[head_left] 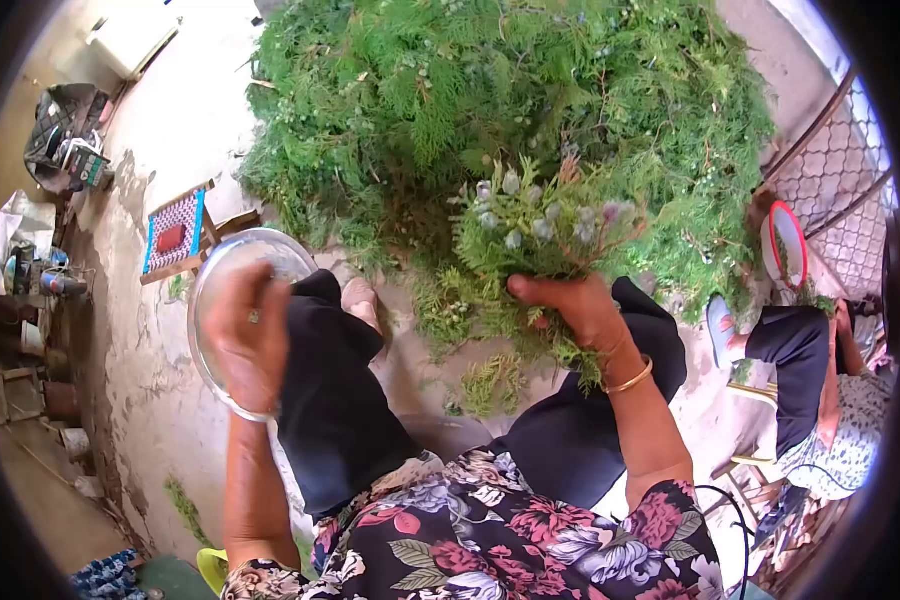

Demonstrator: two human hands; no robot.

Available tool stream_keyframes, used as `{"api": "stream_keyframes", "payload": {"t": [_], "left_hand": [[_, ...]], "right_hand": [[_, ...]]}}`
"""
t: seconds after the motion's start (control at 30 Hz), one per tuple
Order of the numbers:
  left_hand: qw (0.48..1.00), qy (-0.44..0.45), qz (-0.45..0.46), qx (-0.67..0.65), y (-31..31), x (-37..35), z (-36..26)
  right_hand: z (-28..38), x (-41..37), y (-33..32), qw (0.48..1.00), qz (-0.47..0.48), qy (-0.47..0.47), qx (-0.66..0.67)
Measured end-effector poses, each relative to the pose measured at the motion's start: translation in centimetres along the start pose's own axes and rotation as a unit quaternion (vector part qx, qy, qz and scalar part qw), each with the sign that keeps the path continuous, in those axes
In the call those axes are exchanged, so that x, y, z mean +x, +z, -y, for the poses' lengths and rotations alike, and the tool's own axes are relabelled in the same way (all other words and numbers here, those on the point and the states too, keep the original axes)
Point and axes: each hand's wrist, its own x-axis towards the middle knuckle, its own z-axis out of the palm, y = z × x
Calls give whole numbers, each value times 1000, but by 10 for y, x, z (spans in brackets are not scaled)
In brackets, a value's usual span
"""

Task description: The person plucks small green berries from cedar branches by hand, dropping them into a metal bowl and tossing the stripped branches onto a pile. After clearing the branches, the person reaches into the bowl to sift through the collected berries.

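Observation:
My right hand (575, 310) is closed around a green sprig (540, 225) that bears pale bluish cones, held up in front of the big heap of cut branches (450, 90). Over a round metal tray (202, 300) at the left is my left hand (247, 335), blurred, with its fingers bent together; whether anything small is between them cannot be made out. Loose green bits (493, 385) lie on the floor between my feet.
A woven stool (175, 237) stands beyond the tray. A bag (65, 140) and assorted items line the left wall. At the right another person (835, 430) sits near a red-rimmed round object (786, 245) and a lattice gate (840, 160).

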Motion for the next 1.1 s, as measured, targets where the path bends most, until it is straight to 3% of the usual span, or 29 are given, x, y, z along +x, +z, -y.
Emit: {"api": "stream_keyframes", "payload": {"t": [0.2, 0.33, 0.43, 0.5, 0.6, 0.83, 1.1], "left_hand": [[974, 89, 73, -195, 21, -22, -85], [966, 53, 93, -234, 46, -35, -92], [970, -17, 64, -235, 61, -40, -95], [979, 8, 38, -199, 67, -38, -95], [983, -5, 71, -171, 72, -36, -90], [984, -18, 55, -168, 70, -37, -88], [977, -85, 84, -176, 66, -45, -80]], "right_hand": [[-13, -25, 26, 994, 37, -19, 105], [-29, -28, 35, 987, 48, -5, 155], [-34, -22, 37, 991, 25, -13, 132], [-36, -15, 33, 989, 69, -5, 133], [-34, -13, 36, 992, 52, 20, 110], [-39, -11, 35, 996, 59, 28, 54], [-34, -14, 45, 997, 66, 39, 9]]}}
